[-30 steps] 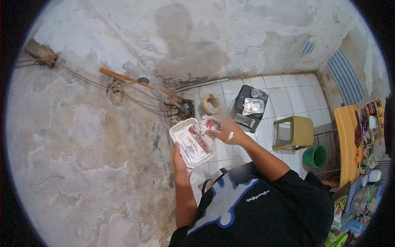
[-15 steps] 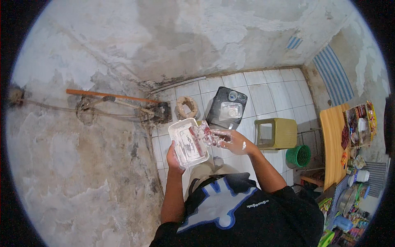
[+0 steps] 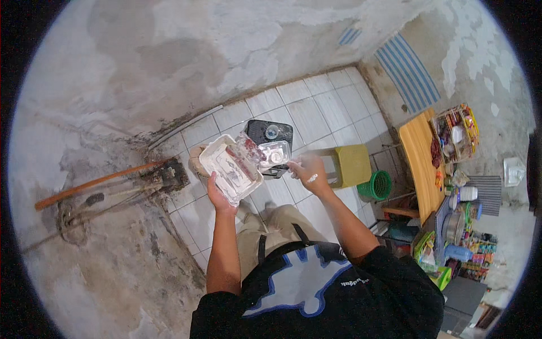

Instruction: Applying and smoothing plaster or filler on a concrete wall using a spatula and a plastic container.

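The left hand [image 3: 221, 198] pinches the white tray [image 3: 223, 168], but I cannot tell how the blurry right hand [image 3: 311, 173] grips.

The tray [image 3: 217, 164] is white with grey marks, and the wrap [image 3: 248, 148] at its edge is blotched red and white. The shirt [image 3: 372, 308] is black with a grey figure outlined in blue, the trousers [image 3: 272, 226] khaki, one stool [image 3: 257, 131] black, the other [image 3: 357, 166] olive-yellow, the basket [image 3: 375, 185] green. Blue and pale stripes run down the panel [image 3: 406, 73], dark lines grid the white tiles [image 3: 307, 107], and the wall [image 3: 169, 56] is mottled grey.
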The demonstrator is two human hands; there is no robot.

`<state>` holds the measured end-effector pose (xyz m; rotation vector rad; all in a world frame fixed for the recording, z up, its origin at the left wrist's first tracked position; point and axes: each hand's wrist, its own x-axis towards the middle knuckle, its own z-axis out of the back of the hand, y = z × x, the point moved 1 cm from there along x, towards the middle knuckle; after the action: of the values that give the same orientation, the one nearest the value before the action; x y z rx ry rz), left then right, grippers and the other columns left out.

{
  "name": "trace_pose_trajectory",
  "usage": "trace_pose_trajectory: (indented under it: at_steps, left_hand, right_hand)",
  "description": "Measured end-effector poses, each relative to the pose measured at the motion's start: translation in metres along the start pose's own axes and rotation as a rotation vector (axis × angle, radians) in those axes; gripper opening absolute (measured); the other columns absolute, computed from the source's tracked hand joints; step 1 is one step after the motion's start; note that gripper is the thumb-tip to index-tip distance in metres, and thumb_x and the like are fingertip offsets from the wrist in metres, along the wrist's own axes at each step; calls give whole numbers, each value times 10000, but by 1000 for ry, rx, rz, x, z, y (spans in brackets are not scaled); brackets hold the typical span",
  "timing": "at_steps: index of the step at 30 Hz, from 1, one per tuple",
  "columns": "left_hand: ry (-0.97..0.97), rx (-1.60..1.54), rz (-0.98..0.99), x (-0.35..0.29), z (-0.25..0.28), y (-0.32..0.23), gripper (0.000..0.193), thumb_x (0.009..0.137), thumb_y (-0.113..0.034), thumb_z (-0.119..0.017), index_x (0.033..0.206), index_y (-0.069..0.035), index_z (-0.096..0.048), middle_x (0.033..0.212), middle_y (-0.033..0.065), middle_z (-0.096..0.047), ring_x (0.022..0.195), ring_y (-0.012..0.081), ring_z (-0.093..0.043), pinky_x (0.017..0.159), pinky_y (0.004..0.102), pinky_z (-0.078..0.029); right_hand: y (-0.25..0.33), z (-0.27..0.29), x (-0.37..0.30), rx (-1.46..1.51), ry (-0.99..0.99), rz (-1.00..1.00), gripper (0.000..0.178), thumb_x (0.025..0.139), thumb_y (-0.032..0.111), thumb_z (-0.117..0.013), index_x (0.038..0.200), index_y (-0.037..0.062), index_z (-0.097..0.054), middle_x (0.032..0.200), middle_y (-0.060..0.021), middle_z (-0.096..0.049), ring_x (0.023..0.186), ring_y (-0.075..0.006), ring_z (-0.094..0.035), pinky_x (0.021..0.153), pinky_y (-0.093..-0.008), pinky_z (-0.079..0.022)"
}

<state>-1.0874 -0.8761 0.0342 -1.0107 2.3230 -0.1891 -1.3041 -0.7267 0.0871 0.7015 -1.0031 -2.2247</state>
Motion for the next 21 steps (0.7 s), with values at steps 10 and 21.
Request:
trace_pose_trajectory:
  at_steps: [10, 21]
  left_hand:
    - [-176, 121, 73, 47, 51, 34, 537, 958, -354, -448, 1379, -23, -426, 1357, 135, -510, 1230, 315, -509, 1048, 456, -402]
    - [-427, 49, 55, 70, 97, 45, 567, 949, -384, -456, 1413, -64, -398, 1343, 113, -509, 1216, 316, -505, 1041, 486, -400]
  right_hand:
    - [-151, -91, 135, -23, -204, 94, 169, 887, 171, -610, 912, 12, -659, 775, -146, -669, 741, -279, -648, 696, -399, -494]
    - [-234, -165, 220, -479, 98, -66, 481, 839, 186, -636, 1292, 59, -537, 1067, -204, -597, 1030, -357, -588, 874, -445, -489]
